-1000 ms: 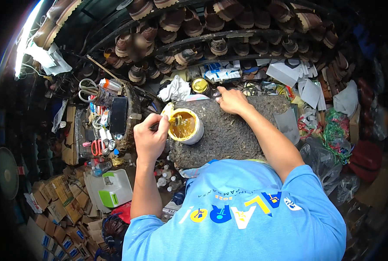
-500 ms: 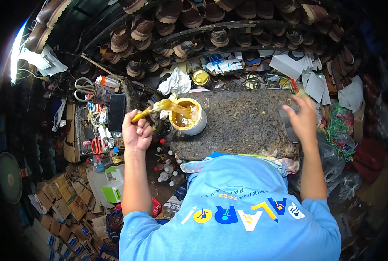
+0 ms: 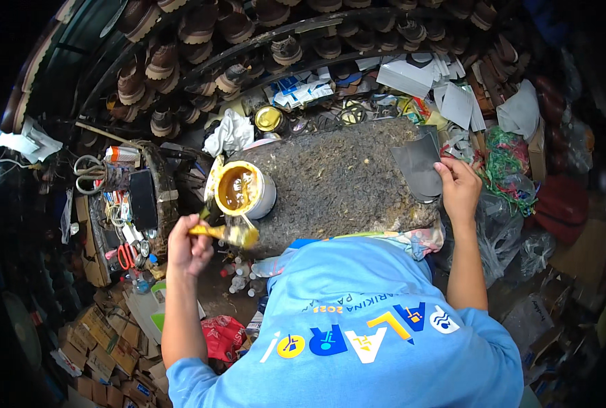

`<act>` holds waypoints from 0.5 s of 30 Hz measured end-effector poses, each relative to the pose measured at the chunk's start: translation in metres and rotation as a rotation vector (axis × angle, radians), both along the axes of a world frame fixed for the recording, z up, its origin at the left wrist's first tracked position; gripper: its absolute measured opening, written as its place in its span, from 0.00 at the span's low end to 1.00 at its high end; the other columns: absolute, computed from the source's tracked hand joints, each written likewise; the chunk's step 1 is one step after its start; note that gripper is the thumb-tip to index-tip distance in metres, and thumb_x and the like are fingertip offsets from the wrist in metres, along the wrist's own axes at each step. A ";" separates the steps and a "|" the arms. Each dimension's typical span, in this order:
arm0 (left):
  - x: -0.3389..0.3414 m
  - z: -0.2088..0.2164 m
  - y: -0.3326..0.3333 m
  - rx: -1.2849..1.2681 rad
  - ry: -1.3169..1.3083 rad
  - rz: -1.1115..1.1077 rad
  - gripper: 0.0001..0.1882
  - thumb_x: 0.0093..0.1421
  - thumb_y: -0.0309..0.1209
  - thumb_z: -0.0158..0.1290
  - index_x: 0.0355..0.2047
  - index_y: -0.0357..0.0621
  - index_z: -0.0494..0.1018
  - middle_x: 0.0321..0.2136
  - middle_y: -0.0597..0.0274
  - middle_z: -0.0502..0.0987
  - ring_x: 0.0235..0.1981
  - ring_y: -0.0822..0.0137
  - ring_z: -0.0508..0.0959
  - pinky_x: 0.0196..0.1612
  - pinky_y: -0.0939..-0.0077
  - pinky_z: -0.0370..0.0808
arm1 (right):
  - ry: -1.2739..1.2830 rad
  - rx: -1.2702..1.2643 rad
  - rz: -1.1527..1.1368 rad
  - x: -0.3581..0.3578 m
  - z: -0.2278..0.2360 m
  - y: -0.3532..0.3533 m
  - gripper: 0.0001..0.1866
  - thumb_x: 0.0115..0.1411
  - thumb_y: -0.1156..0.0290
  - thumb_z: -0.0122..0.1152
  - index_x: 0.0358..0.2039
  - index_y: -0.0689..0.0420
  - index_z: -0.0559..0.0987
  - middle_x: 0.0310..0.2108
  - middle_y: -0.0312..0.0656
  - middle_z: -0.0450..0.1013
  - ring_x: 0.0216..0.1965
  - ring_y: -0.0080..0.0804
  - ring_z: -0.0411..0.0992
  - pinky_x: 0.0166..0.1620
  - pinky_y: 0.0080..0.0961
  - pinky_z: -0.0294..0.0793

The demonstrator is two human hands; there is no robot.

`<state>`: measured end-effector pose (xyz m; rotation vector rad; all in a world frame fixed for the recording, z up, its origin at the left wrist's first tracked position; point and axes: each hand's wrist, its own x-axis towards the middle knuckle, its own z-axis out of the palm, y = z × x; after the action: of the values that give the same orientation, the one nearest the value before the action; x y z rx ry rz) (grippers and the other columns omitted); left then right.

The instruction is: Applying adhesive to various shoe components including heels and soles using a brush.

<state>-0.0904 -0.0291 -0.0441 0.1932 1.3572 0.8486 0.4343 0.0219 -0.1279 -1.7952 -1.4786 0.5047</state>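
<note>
My left hand (image 3: 189, 248) is closed round the handle of a glue-coated yellow brush (image 3: 238, 236). The bristles point right, just below a white pot (image 3: 267, 196) of amber glue, and a strand of glue seems to hang between the two. The pot stands at the left end of a rough, crusted work block (image 3: 337, 177). At the block's right end, my right hand (image 3: 461, 187) pinches the edge of a thin dark grey sheet (image 3: 418, 166), thumb on top. The sheet is slightly lifted and looks like more than one layer.
Brown shoes (image 3: 235, 27) fill curved racks at the back. Behind the block are a yellow-lidded can (image 3: 269, 119), crumpled white cloth or paper (image 3: 229, 132) and white sheets (image 3: 406, 76). A phone (image 3: 143, 198) and red-handled scissors (image 3: 125, 256) lie left. Clear plastic bags (image 3: 497, 234) sit right.
My left hand has drawn the brush out of the glue pot and toward me. My right hand has closed on the dark grey sheet and raised its edge. The view has shifted right.
</note>
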 end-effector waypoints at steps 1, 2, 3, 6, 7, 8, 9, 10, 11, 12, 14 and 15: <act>0.009 0.004 0.000 0.222 -0.126 -0.064 0.17 0.72 0.43 0.48 0.36 0.42 0.76 0.10 0.65 0.68 0.05 0.75 0.58 0.07 0.80 0.55 | 0.150 -0.039 -0.016 -0.004 0.003 0.002 0.13 0.58 0.72 0.73 0.42 0.64 0.85 0.32 0.41 0.81 0.29 0.29 0.76 0.34 0.25 0.75; 0.012 0.015 0.005 0.367 -0.226 0.102 0.19 0.73 0.43 0.46 0.37 0.41 0.76 0.13 0.62 0.71 0.06 0.74 0.60 0.08 0.81 0.56 | 0.298 -0.088 -0.034 -0.009 0.006 0.000 0.12 0.59 0.72 0.72 0.42 0.64 0.85 0.32 0.40 0.81 0.29 0.26 0.77 0.34 0.24 0.75; 0.014 0.026 0.010 0.556 -0.413 0.150 0.21 0.74 0.44 0.43 0.37 0.40 0.76 0.15 0.59 0.74 0.07 0.74 0.62 0.08 0.82 0.57 | 0.472 -0.143 -0.056 -0.017 0.009 -0.003 0.11 0.60 0.72 0.72 0.41 0.65 0.85 0.32 0.39 0.82 0.30 0.23 0.77 0.34 0.22 0.76; 0.020 0.054 0.027 0.837 -0.537 0.251 0.24 0.77 0.43 0.37 0.40 0.35 0.76 0.27 0.48 0.81 0.15 0.72 0.71 0.12 0.83 0.61 | 0.617 -0.280 0.169 -0.057 0.002 0.003 0.13 0.61 0.72 0.73 0.44 0.65 0.84 0.34 0.38 0.83 0.33 0.19 0.77 0.38 0.19 0.76; 0.022 0.059 0.032 0.843 -0.528 0.228 0.25 0.76 0.43 0.39 0.43 0.32 0.76 0.28 0.45 0.81 0.17 0.71 0.74 0.12 0.84 0.61 | 0.617 -0.319 0.202 -0.074 -0.004 0.006 0.14 0.60 0.70 0.73 0.44 0.65 0.85 0.33 0.40 0.83 0.33 0.20 0.78 0.38 0.20 0.77; 0.026 0.059 0.036 0.822 -0.482 0.190 0.24 0.75 0.42 0.40 0.45 0.31 0.76 0.29 0.45 0.81 0.19 0.70 0.75 0.13 0.83 0.63 | 0.562 -0.362 0.197 -0.090 -0.011 0.010 0.17 0.60 0.68 0.74 0.45 0.65 0.85 0.32 0.41 0.83 0.32 0.21 0.79 0.38 0.22 0.78; 0.032 0.055 0.040 0.796 -0.463 0.226 0.24 0.74 0.42 0.41 0.47 0.29 0.75 0.30 0.45 0.81 0.20 0.70 0.77 0.14 0.82 0.64 | 0.514 -0.331 0.212 -0.101 -0.016 0.010 0.18 0.59 0.68 0.74 0.46 0.65 0.85 0.30 0.44 0.83 0.31 0.25 0.80 0.39 0.24 0.78; 0.041 0.049 0.040 0.811 -0.396 0.202 0.23 0.72 0.39 0.44 0.49 0.28 0.75 0.30 0.46 0.81 0.22 0.68 0.77 0.19 0.80 0.69 | 0.472 -0.327 0.260 -0.106 -0.020 0.012 0.18 0.58 0.68 0.74 0.47 0.64 0.84 0.30 0.45 0.82 0.32 0.29 0.80 0.39 0.26 0.79; 0.053 0.038 0.039 0.754 -0.154 0.284 0.22 0.69 0.38 0.47 0.51 0.29 0.74 0.32 0.47 0.81 0.23 0.68 0.78 0.25 0.77 0.73 | 0.416 -0.382 0.269 -0.109 -0.023 0.012 0.19 0.58 0.67 0.74 0.47 0.63 0.84 0.30 0.46 0.81 0.32 0.33 0.81 0.38 0.28 0.79; 0.066 0.029 0.041 0.768 -0.073 0.138 0.20 0.67 0.36 0.50 0.50 0.30 0.75 0.32 0.48 0.81 0.24 0.68 0.78 0.26 0.77 0.73 | 0.262 -0.256 0.306 -0.111 -0.025 0.011 0.18 0.58 0.67 0.74 0.46 0.63 0.84 0.32 0.46 0.80 0.32 0.36 0.80 0.38 0.30 0.79; 0.099 0.007 0.045 0.747 0.224 -0.063 0.15 0.63 0.32 0.55 0.45 0.33 0.80 0.32 0.51 0.81 0.25 0.67 0.79 0.28 0.77 0.74 | -0.085 -0.074 0.328 -0.108 -0.024 0.004 0.18 0.57 0.65 0.74 0.45 0.61 0.84 0.34 0.46 0.78 0.33 0.41 0.79 0.38 0.34 0.79; 0.118 -0.004 0.047 0.750 0.388 -0.133 0.12 0.61 0.29 0.58 0.41 0.35 0.82 0.32 0.54 0.82 0.26 0.67 0.79 0.29 0.76 0.75 | -0.114 0.005 0.346 -0.105 -0.023 -0.001 0.18 0.56 0.65 0.74 0.44 0.60 0.83 0.35 0.45 0.78 0.34 0.43 0.78 0.38 0.36 0.78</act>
<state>0.0273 0.0183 -0.0476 1.0630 1.2995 1.2189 0.3289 0.0207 -0.1507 -1.5916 -1.8819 0.5744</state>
